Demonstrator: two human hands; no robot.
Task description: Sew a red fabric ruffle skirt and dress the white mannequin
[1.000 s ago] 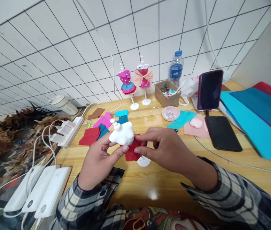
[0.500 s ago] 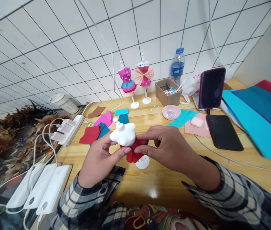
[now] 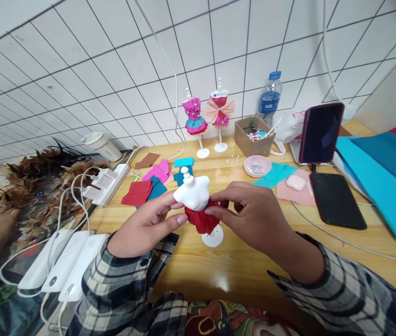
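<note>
Between my hands is a small white mannequin point(image 3: 195, 192), tilted, with its round base point(image 3: 212, 237) toward me. A gathered red skirt point(image 3: 203, 221), apparently crepe paper, wraps its waist. My left hand point(image 3: 145, 223) grips the mannequin from the left side, thumb at the skirt's upper edge and fingers partly hidden behind the torso. With thumb and forefinger, my right hand point(image 3: 250, 212) pinches the right edge of the red skirt near the waist.
Two dressed mannequins point(image 3: 195, 116) stand by the tiled wall, beside a cardboard box point(image 3: 254, 140) and a bottle point(image 3: 270, 100). Paper pieces point(image 3: 137, 192), a pink bead dish point(image 3: 257, 166) and phones point(image 3: 338, 200) lie around. Power banks point(image 3: 82, 266) and a co-worker's hand point(image 3: 0, 224) are left.
The camera view has shifted, so everything sits slightly further right. My left thumb has moved outward off the skirt's front, showing more red paper. My right hand still pinches its edge.
</note>
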